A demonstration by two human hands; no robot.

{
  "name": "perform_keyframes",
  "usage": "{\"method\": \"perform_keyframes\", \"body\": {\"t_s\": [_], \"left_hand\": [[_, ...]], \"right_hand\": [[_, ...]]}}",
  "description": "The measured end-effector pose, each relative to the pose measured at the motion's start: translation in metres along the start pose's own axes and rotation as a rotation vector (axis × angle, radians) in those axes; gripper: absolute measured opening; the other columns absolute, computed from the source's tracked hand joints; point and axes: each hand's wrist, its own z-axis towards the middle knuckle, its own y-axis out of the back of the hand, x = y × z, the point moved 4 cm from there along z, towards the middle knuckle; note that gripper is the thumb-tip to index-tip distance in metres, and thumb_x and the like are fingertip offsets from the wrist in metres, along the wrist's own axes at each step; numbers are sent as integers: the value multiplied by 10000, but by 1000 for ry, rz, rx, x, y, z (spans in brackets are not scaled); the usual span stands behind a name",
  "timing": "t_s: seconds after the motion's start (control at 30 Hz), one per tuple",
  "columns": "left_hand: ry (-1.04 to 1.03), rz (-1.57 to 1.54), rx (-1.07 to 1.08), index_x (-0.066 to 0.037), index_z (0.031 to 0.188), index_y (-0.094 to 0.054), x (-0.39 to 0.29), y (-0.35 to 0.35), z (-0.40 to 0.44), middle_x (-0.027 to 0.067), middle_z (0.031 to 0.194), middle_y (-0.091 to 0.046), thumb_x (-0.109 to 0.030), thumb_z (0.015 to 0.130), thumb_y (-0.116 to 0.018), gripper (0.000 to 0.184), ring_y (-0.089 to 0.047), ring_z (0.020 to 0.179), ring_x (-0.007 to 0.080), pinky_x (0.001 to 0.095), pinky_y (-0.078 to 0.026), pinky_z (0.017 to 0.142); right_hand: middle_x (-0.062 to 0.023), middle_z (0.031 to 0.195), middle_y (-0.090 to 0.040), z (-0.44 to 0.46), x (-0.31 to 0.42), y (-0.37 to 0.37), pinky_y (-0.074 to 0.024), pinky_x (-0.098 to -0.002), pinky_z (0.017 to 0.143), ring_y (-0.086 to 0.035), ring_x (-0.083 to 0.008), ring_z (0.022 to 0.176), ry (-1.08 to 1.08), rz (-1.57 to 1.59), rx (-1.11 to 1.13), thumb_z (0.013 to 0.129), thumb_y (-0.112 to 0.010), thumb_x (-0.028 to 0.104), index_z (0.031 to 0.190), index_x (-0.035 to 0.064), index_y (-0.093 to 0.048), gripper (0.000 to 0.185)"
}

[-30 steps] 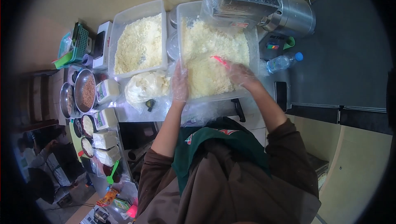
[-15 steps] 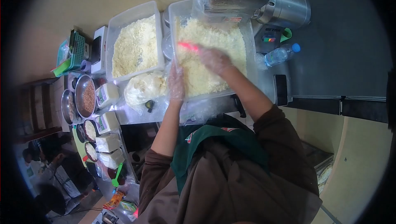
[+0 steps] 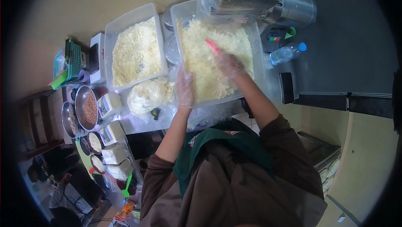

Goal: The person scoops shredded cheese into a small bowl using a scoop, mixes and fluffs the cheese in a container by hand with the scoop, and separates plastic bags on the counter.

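Observation:
In the head view, my right hand (image 3: 230,65), in a clear plastic glove, holds a thin red utensil (image 3: 212,46) over the pale grated cheese (image 3: 201,82). Its kind is unclear. The cheese fills a large clear plastic tub (image 3: 179,38). My left hand (image 3: 184,88), gloved too, grips the left wall of this tub near the front corner. A grating machine (image 3: 247,1), its drum showing in the open hopper, overhangs the back of the tub. Just left of my left hand lies a plastic bag (image 3: 146,97) with whitish contents.
A second tub (image 3: 109,55) of grated cheese stands left. Beyond it are a green basket (image 3: 75,61), metal bowls (image 3: 87,120) and several wrapped white blocks (image 3: 112,133). To the right are a water bottle (image 3: 288,54) and a phone (image 3: 287,87). A person (image 3: 69,193) is at the lower left.
My right hand has moved right and slightly toward me with the red utensil, which is now tilted more steeply. My left hand stays on the tub wall. The view has shifted slightly.

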Motion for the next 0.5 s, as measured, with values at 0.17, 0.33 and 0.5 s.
{"method": "perform_keyframes", "body": {"t_s": [0.17, 0.33, 0.5], "left_hand": [[84, -143, 24, 13, 1418, -348, 12, -2, -1, 164, 1447, -388, -162, 936, -521, 541, -348, 1339, 248, 337, -233, 1112], [66, -116, 32, 6, 1428, -337, 10, 1, -3, 154, 1460, -372, -157, 935, -515, 549, -341, 1342, 240, 336, -238, 1111], [136, -182, 22, 5, 1431, -332, 1, 0, -3, 144, 1470, -361, -156, 939, -502, 544, -321, 1355, 235, 332, -212, 1121]], "right_hand": [[-185, 870, -670, -25, 4, -15, -512, -500, 650, -649, -400, 750, 100, -115, 124, 932, -450, 321, 1267, 183, -497, 365], [-250, 937, -644, -15, 18, 52, -495, -479, 823, -635, -378, 934, -133, -54, 153, 951, -414, 311, 1315, 208, -462, 381], [-231, 951, -649, 18, 32, -8, -482, -488, 820, -633, -395, 877, -166, 94, 147, 963, -347, 389, 1113, 100, -585, 404]]}}
